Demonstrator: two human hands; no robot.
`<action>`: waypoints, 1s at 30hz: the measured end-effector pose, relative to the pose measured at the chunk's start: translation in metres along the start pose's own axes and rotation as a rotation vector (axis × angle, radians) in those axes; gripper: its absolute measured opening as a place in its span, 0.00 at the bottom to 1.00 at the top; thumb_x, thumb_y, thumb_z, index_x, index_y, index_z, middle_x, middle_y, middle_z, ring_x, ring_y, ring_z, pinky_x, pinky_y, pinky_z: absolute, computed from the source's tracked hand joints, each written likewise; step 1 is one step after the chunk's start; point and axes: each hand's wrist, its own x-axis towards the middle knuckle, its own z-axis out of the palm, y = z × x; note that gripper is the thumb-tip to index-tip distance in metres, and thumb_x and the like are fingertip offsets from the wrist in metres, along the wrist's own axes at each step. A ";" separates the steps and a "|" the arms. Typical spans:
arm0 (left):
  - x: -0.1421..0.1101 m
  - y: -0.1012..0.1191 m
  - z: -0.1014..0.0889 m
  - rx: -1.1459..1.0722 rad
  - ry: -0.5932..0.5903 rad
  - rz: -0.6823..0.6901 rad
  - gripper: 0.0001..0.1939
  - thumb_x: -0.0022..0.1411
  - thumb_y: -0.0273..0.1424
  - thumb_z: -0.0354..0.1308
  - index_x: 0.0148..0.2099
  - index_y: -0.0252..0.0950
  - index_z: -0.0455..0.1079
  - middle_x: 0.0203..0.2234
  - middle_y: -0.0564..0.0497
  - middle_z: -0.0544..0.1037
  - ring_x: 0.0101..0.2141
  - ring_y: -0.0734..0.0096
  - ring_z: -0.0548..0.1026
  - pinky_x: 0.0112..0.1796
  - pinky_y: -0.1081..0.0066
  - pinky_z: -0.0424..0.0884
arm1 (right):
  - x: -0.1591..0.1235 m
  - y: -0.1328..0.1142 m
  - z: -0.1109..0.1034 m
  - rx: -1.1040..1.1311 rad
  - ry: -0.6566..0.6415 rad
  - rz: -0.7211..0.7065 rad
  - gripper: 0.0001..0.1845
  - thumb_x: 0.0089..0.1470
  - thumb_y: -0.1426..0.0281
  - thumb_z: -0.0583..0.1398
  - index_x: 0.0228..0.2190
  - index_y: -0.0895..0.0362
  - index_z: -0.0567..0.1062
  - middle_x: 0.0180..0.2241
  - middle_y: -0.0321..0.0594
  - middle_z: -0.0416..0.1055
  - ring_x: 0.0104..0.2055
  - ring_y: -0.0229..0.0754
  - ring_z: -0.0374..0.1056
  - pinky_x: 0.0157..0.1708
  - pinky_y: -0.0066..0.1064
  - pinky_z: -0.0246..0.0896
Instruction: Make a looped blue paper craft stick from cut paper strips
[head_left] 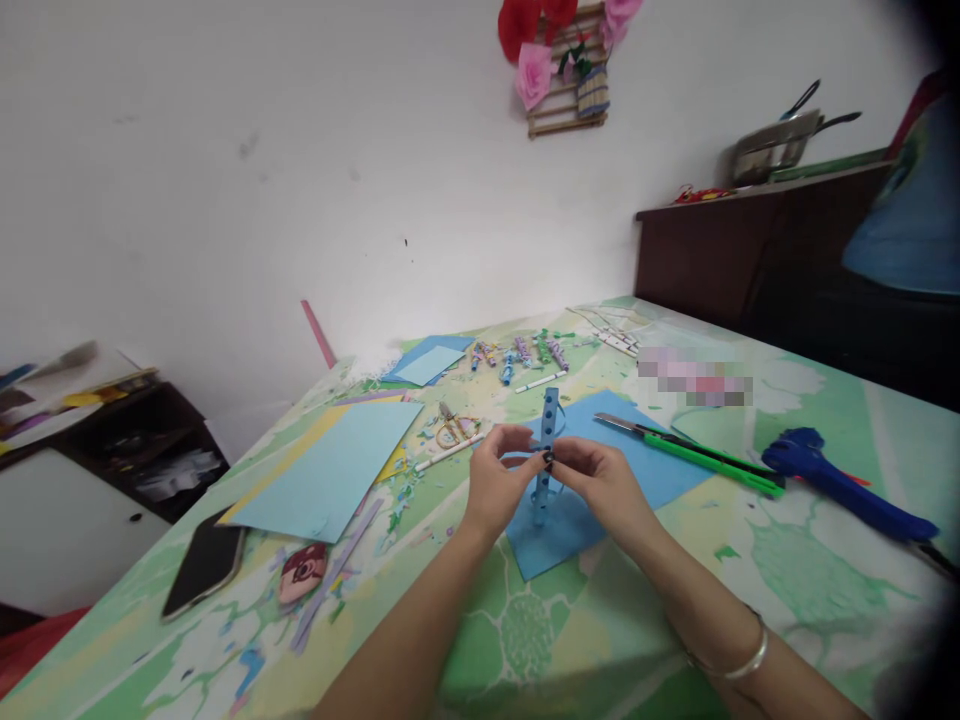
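Observation:
Over a blue sheet [667, 470] on the table, both my hands meet at a narrow blue paper strip [550, 412] with a row of round holes. It stands nearly upright, and a thin curl of blue paper shows beside it. My left hand [499, 482] pinches the strip from the left side. From the right, my right hand [606, 482] closes its thumb and fingertips on the same strip. The fingertips hide its middle. A green utility knife [709, 463] with its blade out lies across the blue sheet's right part, and a blue glue gun [847, 485] rests farther right.
Left lie stacked coloured sheets [341, 465], a phone [204, 565], a pink-and-dark-red gadget [302, 573] and a purple strip [337, 575]. Scissors [452, 428], a white stick [450, 452] and paper scraps sit beyond my left hand. Several curled paper pieces [517, 350] lie near the wall.

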 end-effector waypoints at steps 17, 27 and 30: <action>0.003 -0.008 0.001 0.072 0.022 -0.047 0.11 0.43 0.30 0.66 0.31 0.33 0.72 0.27 0.50 0.75 0.29 0.72 0.72 0.32 0.73 0.69 | 0.000 0.003 -0.002 -0.052 0.027 0.009 0.12 0.41 0.66 0.64 0.31 0.57 0.79 0.31 0.40 0.77 0.37 0.46 0.71 0.40 0.39 0.65; 0.003 -0.004 0.000 0.047 -0.073 -0.071 0.11 0.43 0.27 0.64 0.33 0.32 0.72 0.27 0.49 0.76 0.31 0.69 0.73 0.35 0.70 0.70 | 0.003 0.008 -0.005 -0.035 0.126 0.024 0.11 0.37 0.68 0.65 0.28 0.58 0.79 0.29 0.41 0.77 0.32 0.44 0.72 0.37 0.37 0.66; 0.002 -0.005 0.000 0.034 -0.078 -0.081 0.11 0.43 0.26 0.65 0.33 0.31 0.72 0.26 0.49 0.76 0.30 0.68 0.74 0.35 0.69 0.70 | 0.003 0.009 -0.005 -0.037 0.149 0.020 0.12 0.37 0.67 0.65 0.28 0.59 0.78 0.28 0.41 0.77 0.31 0.44 0.71 0.36 0.37 0.67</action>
